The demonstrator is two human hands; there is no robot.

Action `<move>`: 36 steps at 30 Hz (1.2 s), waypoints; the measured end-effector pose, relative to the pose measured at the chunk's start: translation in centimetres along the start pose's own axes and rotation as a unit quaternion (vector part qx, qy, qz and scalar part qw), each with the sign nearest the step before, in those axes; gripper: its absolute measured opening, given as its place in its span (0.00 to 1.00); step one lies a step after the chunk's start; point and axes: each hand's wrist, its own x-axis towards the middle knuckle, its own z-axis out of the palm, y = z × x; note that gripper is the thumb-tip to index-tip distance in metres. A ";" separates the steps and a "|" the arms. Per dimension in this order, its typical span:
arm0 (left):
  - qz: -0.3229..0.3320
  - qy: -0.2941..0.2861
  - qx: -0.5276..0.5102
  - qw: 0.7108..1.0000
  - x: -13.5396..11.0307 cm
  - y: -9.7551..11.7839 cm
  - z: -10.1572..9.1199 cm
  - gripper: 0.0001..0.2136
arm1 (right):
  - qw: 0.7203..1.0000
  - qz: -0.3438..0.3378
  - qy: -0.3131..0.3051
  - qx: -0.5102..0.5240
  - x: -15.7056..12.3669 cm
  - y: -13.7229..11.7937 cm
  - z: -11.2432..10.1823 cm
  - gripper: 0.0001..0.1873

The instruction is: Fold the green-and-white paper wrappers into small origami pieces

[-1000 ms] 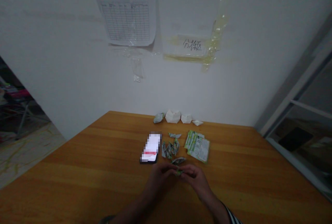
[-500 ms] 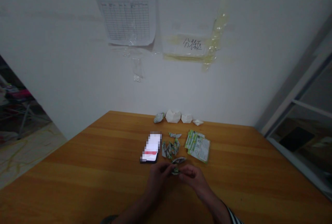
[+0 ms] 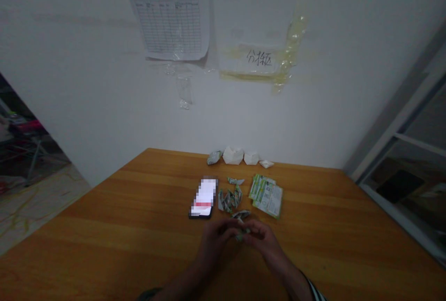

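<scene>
While both hands meet low over the near middle of the wooden table (image 3: 104, 226), the left hand (image 3: 215, 237) and right hand (image 3: 264, 240) pinch a small folded scrap of green-and-white printed paper (image 3: 240, 234) between their fingertips. Each hand is closed on it from its own side, and the scrap sits just above the tabletop. It looks like a crease is being worked into the scrap. In my judgement, any further fold calls for a fine fingertip pinch and a steady hold from the other hand, as so little paper is left to grip.

The scrap is mostly covered by fingers. A pale corner pokes up and away from the person, but I cannot tell its long axis.

Just beyond the hands lies another small folded piece (image 3: 241, 214), then a cluster of folded pieces (image 3: 230, 199). A lit phone (image 3: 203, 198) lies to the cluster's left and a stack of green printed sheets (image 3: 266, 195) to its right. White folded paper shapes (image 3: 232, 155) line the far edge.
</scene>
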 end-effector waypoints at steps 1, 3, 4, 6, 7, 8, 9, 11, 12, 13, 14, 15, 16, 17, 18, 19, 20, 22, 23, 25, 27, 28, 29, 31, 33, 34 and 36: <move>-0.007 -0.015 -0.032 0.999 0.1 0.0 0.0 0.11 | 1.000 0.007 -0.003 0.014 -0.1 -0.1 -0.1 0.15; -0.023 -0.044 -0.082 0.995 0.3 -0.1 -0.1 0.16 | 0.999 0.022 -0.010 0.034 -0.2 -0.1 -0.3 0.17; -0.030 -0.052 -0.093 0.994 0.4 -0.2 -0.2 0.16 | 0.999 0.027 -0.013 0.041 -0.2 -0.1 -0.4 0.17; -0.045 -0.057 -0.102 0.992 0.5 -0.5 -0.1 0.15 | 0.998 0.026 -0.012 0.049 -0.2 0.1 -0.5 0.16; -0.050 -0.059 -0.103 0.992 0.5 -0.6 0.0 0.14 | 0.998 0.023 -0.009 0.052 -0.2 0.2 -0.6 0.15; -0.054 -0.062 -0.107 0.991 0.5 -0.7 0.1 0.14 | 0.998 0.021 -0.004 0.054 -0.1 0.4 -0.6 0.15; -0.058 -0.067 -0.116 0.989 0.4 -0.7 0.2 0.15 | 0.998 0.020 0.004 0.055 0.0 0.6 -0.7 0.15; -0.060 -0.079 -0.136 0.986 0.3 -0.7 0.4 0.16 | 0.998 0.019 0.027 0.055 0.1 1.0 -0.7 0.15; -0.060 -0.085 -0.145 0.984 0.2 -0.7 0.5 0.17 | 0.997 0.017 0.041 0.056 0.2 1.2 -0.8 0.15; -0.059 -0.090 -0.151 0.983 0.1 -0.6 0.6 0.17 | 0.997 0.012 0.055 0.057 0.2 1.4 -0.8 0.15; -0.058 -0.095 -0.154 0.982 0.0 -0.4 0.7 0.17 | 0.996 0.007 0.067 0.059 0.2 1.6 -0.8 0.14; -0.059 -0.100 -0.152 0.982 -0.1 -0.3 0.7 0.17 | 0.995 0.003 0.078 0.060 0.2 1.7 -0.8 0.14; -0.059 -0.104 -0.146 0.982 -0.2 -0.1 0.6 0.17 | 0.995 -0.001 0.086 0.058 0.2 1.8 -0.7 0.13; -0.057 -0.109 -0.134 0.983 -0.2 0.0 0.5 0.17 | 0.994 -0.004 0.092 0.054 0.2 1.9 -0.7 0.13; -0.055 -0.109 -0.121 0.985 -0.2 0.0 0.4 0.17 | 0.995 -0.005 0.092 0.048 0.1 1.9 -0.6 0.13; -0.051 -0.106 -0.109 0.987 -0.1 0.0 0.2 0.16 | 0.995 -0.003 0.089 0.042 0.1 1.9 -0.6 0.14; -0.046 -0.099 -0.095 0.989 0.0 -0.1 0.0 0.17 | 0.996 0.001 0.084 0.038 0.0 2.0 -0.6 0.15; -0.028 -0.079 -0.065 0.994 0.3 -0.5 -0.4 0.19 | 0.997 0.006 0.076 0.032 0.0 2.0 -0.6 0.16; -0.016 -0.068 -0.050 0.996 0.5 -0.7 -0.7 0.20 | 0.997 0.007 0.075 0.028 0.0 2.0 -0.7 0.16; 0.008 -0.057 -0.016 0.998 0.9 -1.2 -1.1 0.19 | 0.997 0.002 0.078 0.012 0.0 2.1 -0.9 0.16; 0.020 -0.054 0.000 0.998 1.1 -1.4 -1.4 0.15 | 0.997 -0.004 0.082 -0.005 0.0 2.1 -1.1 0.16; 0.024 -0.057 0.002 0.998 1.1 -1.3 -1.4 0.13 | 0.996 -0.007 0.084 -0.013 0.0 2.1 -1.2 0.16; 0.027 -0.061 0.003 0.998 1.0 -1.1 -1.4 0.12 | 0.996 -0.010 0.087 -0.021 0.0 2.0 -1.3 0.16; 0.034 -0.067 0.011 0.997 0.9 -0.4 -1.4 0.10 | 0.995 -0.020 0.093 -0.042 -0.1 1.9 -1.4 0.15; 0.028 -0.065 0.019 0.997 0.7 0.3 -1.4 0.08 | 0.992 -0.032 0.100 -0.064 -0.3 1.6 -1.5 0.13; 0.022 -0.063 0.020 0.998 0.6 0.7 -1.3 0.07 | 0.991 -0.040 0.105 -0.076 -0.4 1.4 -1.5 0.13; 0.006 -0.061 0.009 0.998 0.4 1.2 -1.3 0.06 | 0.985 -0.064 0.117 -0.111 -0.7 0.9 -1.4 0.11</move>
